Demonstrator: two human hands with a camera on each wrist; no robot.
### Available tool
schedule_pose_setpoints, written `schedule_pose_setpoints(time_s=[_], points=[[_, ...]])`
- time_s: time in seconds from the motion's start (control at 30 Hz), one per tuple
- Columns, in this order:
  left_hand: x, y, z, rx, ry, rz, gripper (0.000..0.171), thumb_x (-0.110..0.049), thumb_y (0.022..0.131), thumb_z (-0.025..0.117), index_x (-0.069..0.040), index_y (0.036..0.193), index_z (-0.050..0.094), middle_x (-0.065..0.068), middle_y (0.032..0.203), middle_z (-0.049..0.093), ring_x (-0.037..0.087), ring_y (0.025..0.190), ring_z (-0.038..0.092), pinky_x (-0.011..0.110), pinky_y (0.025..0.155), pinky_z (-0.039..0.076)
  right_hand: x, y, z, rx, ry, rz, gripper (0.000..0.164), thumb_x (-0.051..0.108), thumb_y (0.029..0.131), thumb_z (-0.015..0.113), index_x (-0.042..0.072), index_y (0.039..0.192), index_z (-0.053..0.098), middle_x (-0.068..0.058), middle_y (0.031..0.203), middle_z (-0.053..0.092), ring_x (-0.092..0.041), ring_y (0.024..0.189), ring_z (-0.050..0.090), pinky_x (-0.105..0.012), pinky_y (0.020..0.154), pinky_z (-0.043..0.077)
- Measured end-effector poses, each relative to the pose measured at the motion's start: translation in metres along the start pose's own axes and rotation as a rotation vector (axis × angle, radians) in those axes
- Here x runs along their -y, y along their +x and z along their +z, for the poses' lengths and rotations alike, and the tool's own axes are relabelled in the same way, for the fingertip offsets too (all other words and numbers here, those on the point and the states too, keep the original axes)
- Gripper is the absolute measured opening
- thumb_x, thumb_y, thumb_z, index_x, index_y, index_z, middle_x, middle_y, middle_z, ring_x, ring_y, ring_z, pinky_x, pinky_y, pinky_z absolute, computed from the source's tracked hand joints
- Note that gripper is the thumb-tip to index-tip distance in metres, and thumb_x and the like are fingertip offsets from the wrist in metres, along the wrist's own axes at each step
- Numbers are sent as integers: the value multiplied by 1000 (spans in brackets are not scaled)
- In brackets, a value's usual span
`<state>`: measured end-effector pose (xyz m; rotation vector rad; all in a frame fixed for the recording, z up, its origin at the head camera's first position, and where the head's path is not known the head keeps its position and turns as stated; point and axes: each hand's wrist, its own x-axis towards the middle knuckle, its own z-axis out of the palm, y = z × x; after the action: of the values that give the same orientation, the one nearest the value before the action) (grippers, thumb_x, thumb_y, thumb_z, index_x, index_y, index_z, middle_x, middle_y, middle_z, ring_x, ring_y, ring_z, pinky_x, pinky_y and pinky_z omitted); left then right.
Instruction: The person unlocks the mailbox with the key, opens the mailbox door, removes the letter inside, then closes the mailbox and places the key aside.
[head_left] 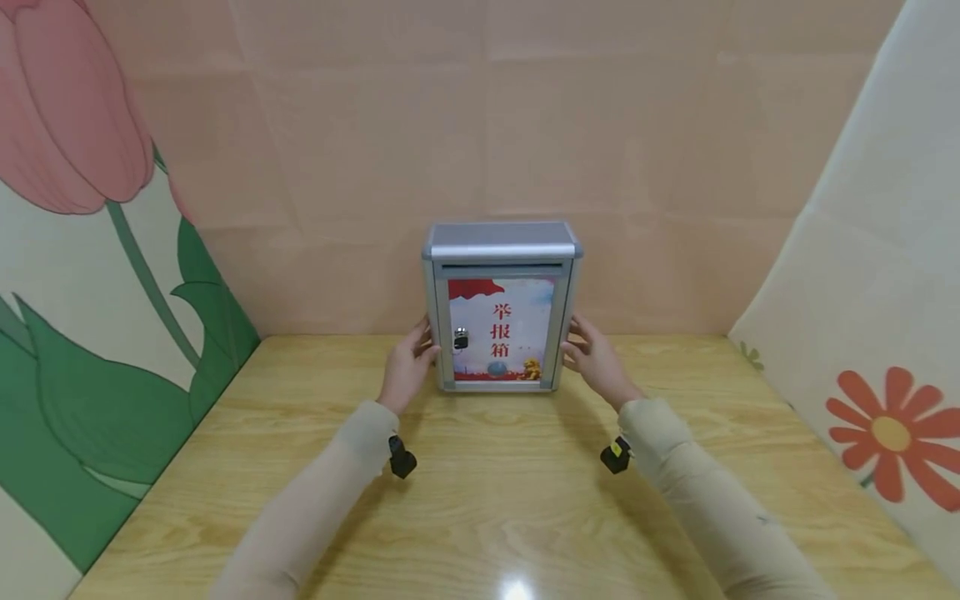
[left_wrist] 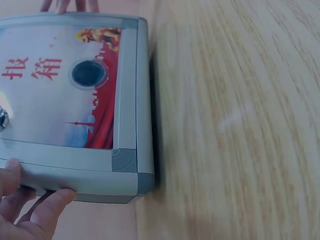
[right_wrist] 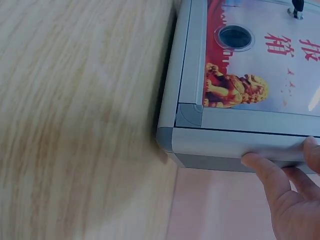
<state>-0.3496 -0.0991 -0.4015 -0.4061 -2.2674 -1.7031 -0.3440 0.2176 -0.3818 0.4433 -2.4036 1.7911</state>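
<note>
While the left hand (head_left: 407, 364) and right hand (head_left: 600, 360) flank it, the box (head_left: 517, 312) stands upright.
Fingers (right_wrist: 267, 175) grasp its opposite sides, the lock (head_left: 461, 339) nearer the left ones.

Between the left fingers (left_wrist: 52, 206) and the right fingers (right_wrist: 270, 177), the front panel (head_left: 468, 310) of the metal box (head_left: 502, 238) carries three red Chinese characters (head_left: 499, 332), written from top to bottom: 举, 报, 箱. Beyond the left fingers, the left wrist view shows 报 and 箱 sideways; beyond the right fingers, the right wrist view also shows 箱, with 报 at the picture's border.
</note>
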Motion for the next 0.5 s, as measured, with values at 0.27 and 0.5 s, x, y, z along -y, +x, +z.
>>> schedule_pose_setpoints(time_s=[0.27,0.5], points=[[4,-2,1,-6,22,13,56,-7,90,57,-21,141,38,15,128,54,29,109,57,41,80,53,-8,-3,2,-7,-28,5,62,1,94,48,16,148,19,-23,141,31,-42,118,45,-38,87,49],[8,-2,-7,56,15,-2,58,-12,91,57,-27,142,34,13,130,52,30,111,55,40,82,52,-9,-1,2,49,-49,-3,62,9,96,47,18,149,15,-22,144,26,-42,121,42,-40,90,47]])
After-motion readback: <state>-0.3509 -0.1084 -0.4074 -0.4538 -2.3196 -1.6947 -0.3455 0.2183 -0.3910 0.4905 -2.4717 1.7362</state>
